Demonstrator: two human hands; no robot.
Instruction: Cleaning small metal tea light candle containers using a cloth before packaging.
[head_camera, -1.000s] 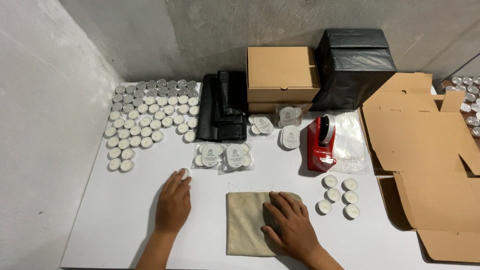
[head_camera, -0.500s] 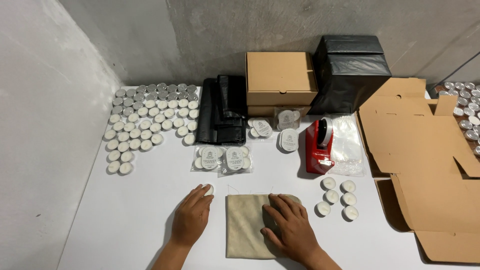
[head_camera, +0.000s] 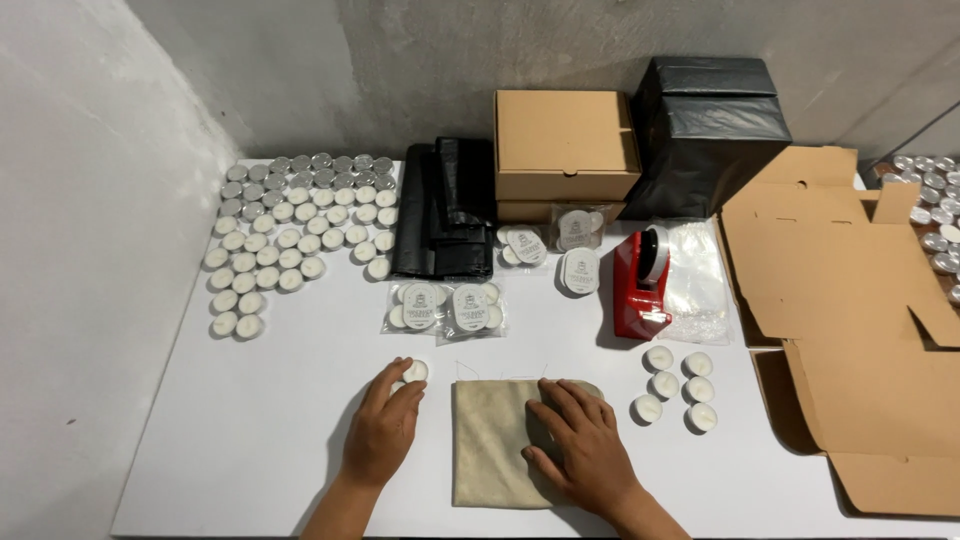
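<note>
The left hand (head_camera: 383, 428) has slid across the white table (head_camera: 250, 440) from out on the left to just beside the beige cloth pouch (head_camera: 490, 450), carrying a small white tealight (head_camera: 414, 371) along with it. That candle sits pinched at the fingertips, the fingers curled loosely around it, the hand low over the tabletop. The right hand (head_camera: 585, 445) has kept its place: it lies flat and spread on the right half of the pouch, palm down, gripping nothing, only pressing the cloth. The pouch lies flat at the near edge of the table, between the two hands.

To the right of the pouch stand five loose tealights (head_camera: 675, 388) in a small cluster. Beyond them is a red tape dispenser (head_camera: 640, 285) beside a stack of clear plastic bags (head_camera: 692, 280). Straight ahead of the pouch lie two clear packets of candles (head_camera: 445, 307), and further back a black pile of bags (head_camera: 445, 210) and a closed brown cardboard box (head_camera: 565, 145). Far left, a big field of tealights in rows (head_camera: 295, 230). An unfolded cardboard sheet (head_camera: 850, 290) hangs off the right side
</note>
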